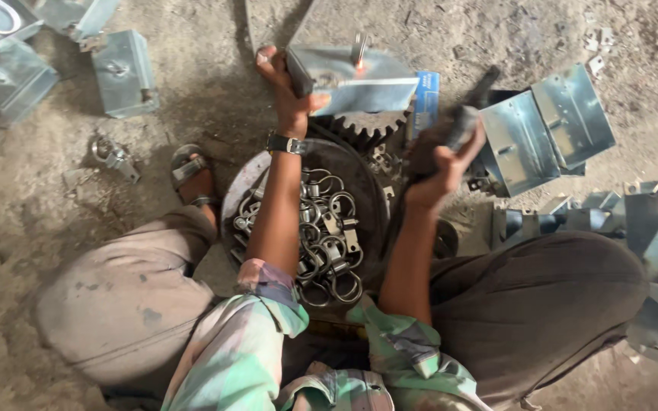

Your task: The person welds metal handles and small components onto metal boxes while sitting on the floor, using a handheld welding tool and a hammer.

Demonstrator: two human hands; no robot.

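Your left hand (287,84) is stretched forward over the work, its fingers (268,59) wrapped around the near-left edge of a folded sheet-metal box (367,80), thumb pressed on its top face. The box lies tilted on a large toothed gear (363,131) that sits on the dirt floor (192,91) straight ahead of you. A small metal clip (358,47) stands upright on the far edge of the box, with a reddish mark just below it.

Your right hand (439,171) is raised to the right of the box, fingers closed tight around the handle of a dark hammer (467,114); the tool is blurred, so you cannot make out its head clearly. It hangs in the air, apart from the box.

Between your forearms sits a round dark pan (367,190) heaped with metal pipe clamps (329,236), ring-shaped with flat tabs. A blue packet (425,103) lies just right of the box, against the gear.

A wristwatch (287,143) sits on your left wrist. Your left foot wears a sandal (190,171), planted just left of the pan.

To your right more finished sheet-metal boxes (550,125) lie open-side up, and others pile at the right edge. Further boxes (119,72) rest at the upper left, well apart from your hands, with loose clamps (114,156) on the floor near them.
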